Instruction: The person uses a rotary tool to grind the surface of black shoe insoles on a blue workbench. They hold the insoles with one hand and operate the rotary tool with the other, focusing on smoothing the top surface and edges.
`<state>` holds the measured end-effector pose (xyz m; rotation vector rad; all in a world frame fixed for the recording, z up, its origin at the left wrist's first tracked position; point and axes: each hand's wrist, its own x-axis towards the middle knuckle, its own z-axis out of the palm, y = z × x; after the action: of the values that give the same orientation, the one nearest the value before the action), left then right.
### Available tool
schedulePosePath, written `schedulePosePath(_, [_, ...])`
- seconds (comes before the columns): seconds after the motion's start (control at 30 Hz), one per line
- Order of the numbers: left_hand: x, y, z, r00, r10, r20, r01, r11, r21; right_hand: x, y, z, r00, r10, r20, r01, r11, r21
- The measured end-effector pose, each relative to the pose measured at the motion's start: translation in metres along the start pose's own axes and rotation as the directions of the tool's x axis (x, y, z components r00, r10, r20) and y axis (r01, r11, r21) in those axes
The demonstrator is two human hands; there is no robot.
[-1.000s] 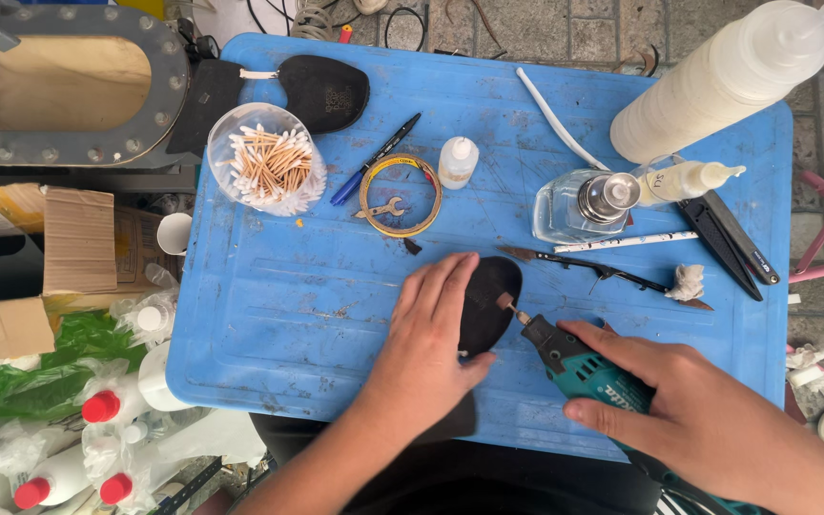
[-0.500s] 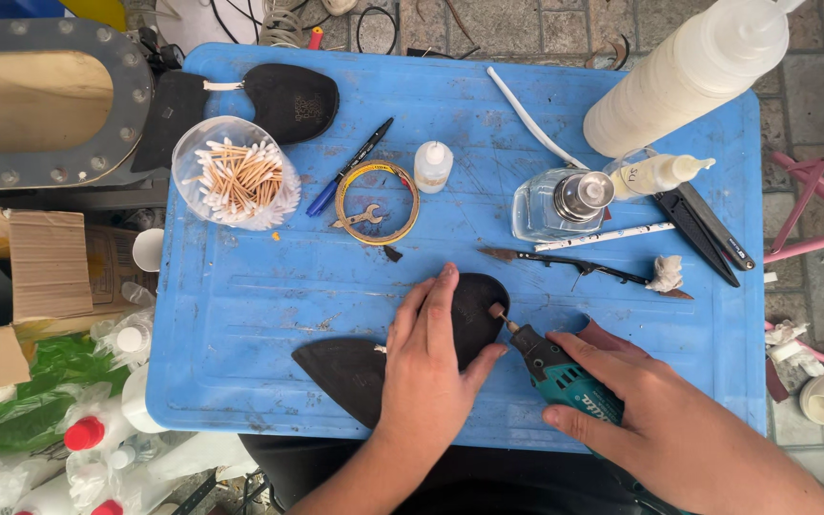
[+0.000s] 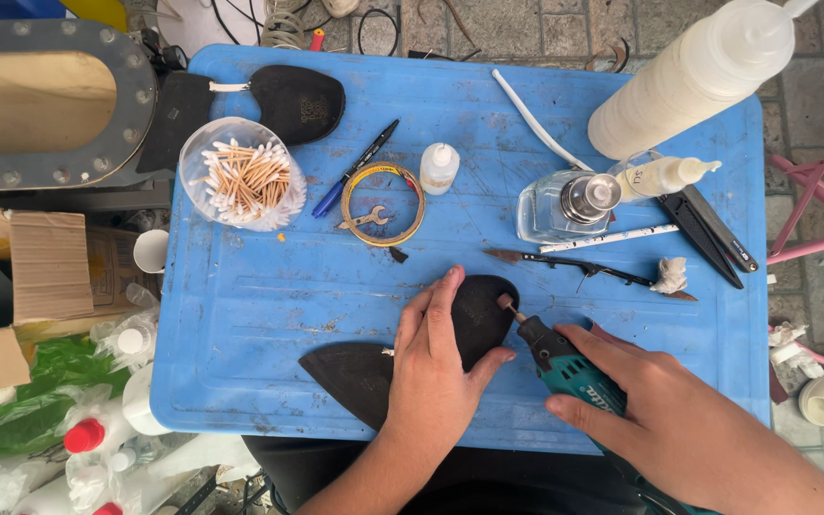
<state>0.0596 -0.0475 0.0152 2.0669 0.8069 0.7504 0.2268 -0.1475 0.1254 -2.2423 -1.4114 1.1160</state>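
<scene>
My left hand (image 3: 436, 367) lies flat, fingers spread and pressed down on a black sole piece (image 3: 474, 319) at the near middle of the blue tray table (image 3: 259, 315); it pins the piece rather than closing round it. A second dark pointed piece (image 3: 350, 372) pokes out from under my palm toward the left. My right hand (image 3: 660, 420) is wrapped tight round a teal rotary tool (image 3: 565, 367), whose small grinding tip (image 3: 504, 303) sits at the right edge of the sole piece, touching it as far as I can tell from this angle.

Farther up the table sit a clear tub of cotton swabs (image 3: 240, 176), another black sole (image 3: 298, 100), a blue pen (image 3: 355, 167), a yellow ring (image 3: 383, 205) and a small white bottle (image 3: 441, 167). To the right are a glass bottle with a metal cap (image 3: 565, 205), a big white squeeze bottle (image 3: 693, 76) lying tilted, and a thin brush (image 3: 574, 267).
</scene>
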Motion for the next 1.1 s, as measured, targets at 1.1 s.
schedulePosePath(1.1, [0.0, 0.001, 0.0, 1.0, 0.021, 0.014, -0.021, 1.0, 0.011, 0.005, -0.001, -0.002, 0.941, 0.295, 0.164, -0.269, 0.949, -0.164])
